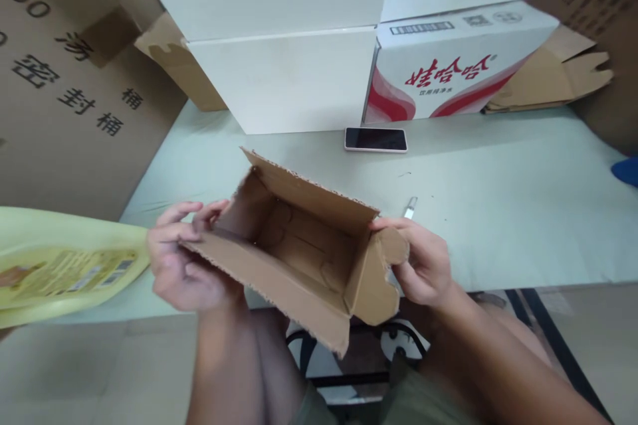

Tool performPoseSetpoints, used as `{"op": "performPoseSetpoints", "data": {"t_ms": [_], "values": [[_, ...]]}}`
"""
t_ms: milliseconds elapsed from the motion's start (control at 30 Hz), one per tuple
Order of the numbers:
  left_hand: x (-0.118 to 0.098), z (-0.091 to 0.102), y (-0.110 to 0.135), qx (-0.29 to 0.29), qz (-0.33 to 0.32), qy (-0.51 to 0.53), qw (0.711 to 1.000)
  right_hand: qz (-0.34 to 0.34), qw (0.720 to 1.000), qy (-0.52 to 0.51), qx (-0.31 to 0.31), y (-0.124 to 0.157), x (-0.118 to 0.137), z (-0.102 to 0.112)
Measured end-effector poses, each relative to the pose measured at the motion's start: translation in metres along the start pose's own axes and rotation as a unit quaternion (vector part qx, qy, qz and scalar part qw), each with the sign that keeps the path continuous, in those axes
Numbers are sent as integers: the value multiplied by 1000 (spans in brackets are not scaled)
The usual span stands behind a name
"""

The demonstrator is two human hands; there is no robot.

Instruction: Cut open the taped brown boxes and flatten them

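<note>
An open brown cardboard box (299,239) is held up near the table's front edge, tilted so that I look down into its bare inside. Its upper edges are rough, and a rounded, notched flap sticks out at the right end. My left hand (184,255) grips the left end, with fingers at the corner and the near flap. At the right end, my right hand (423,255) pinches the box by the far corner and the notched flap; part of its fingers is hidden behind that flap.
A phone (376,139) lies beyond the box, before white cartons (284,86) and a red-printed water carton (448,73). A small white-and-clear object (411,207) lies near my right hand. A yellow package (70,265) is at left. Folded cardboard (553,80) lies back right on the green-covered table (513,199).
</note>
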State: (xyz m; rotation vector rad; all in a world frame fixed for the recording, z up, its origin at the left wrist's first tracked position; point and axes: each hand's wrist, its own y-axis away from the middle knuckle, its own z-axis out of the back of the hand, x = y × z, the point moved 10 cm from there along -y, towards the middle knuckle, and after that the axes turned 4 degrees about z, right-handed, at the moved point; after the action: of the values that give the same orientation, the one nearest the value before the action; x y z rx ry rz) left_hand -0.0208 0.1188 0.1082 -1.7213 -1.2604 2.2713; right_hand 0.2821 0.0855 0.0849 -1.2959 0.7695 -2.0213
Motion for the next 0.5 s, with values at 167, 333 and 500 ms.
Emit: {"op": "performPoseSetpoints", "data": {"t_ms": [167,333,500], "values": [[8,0,4,-41,17,133,990,-14,998,-67,-5,8,-4,-7],[13,-4,9,-16,15,108,994,1,999,38,-33,13,0,-11],[18,-5,17,13,18,11,1000,-66,996,-58,-19,14,-16,-23]]}}
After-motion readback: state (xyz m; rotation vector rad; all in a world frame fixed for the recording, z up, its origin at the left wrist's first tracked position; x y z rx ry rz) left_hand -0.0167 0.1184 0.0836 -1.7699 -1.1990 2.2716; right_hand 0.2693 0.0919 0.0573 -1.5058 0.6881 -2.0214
